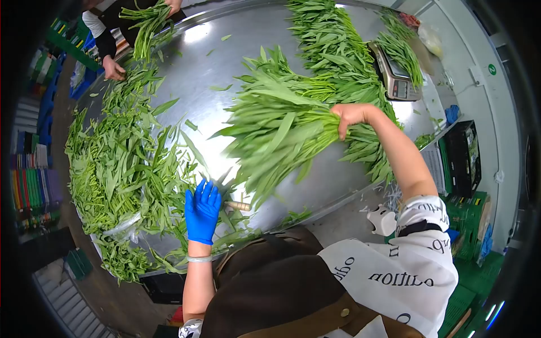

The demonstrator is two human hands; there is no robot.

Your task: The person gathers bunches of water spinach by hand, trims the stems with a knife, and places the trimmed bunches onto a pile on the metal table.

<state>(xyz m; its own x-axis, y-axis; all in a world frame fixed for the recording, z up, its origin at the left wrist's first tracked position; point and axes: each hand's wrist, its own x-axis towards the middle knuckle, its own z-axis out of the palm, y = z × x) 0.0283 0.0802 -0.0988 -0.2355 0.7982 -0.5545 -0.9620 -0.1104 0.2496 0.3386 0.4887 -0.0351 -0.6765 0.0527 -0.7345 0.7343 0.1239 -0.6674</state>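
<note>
My right hand (pixel 350 119), bare, is closed around the stems of a large leafy green bunch (pixel 276 132), held over the metal table (pixel 197 50) with its leaves pointing left and slightly blurred. My left hand (pixel 203 209), in a blue glove, has its fingers spread and holds nothing. Just right of it a wooden handle (pixel 238 205) lies near the table's front edge. Left of the glove spreads a big heap of loose greens (pixel 118 169). Behind the held bunch, a long row of bundled greens (pixel 338 56) runs to the far edge.
A scale (pixel 400 84) with greens on it stands at the back right. Across the table at upper left, a co-worker's hands (pixel 114 69) handle greens. A plastic bag (pixel 431 40) lies far right. Black and green crates (pixel 465 158) stand beyond the right edge.
</note>
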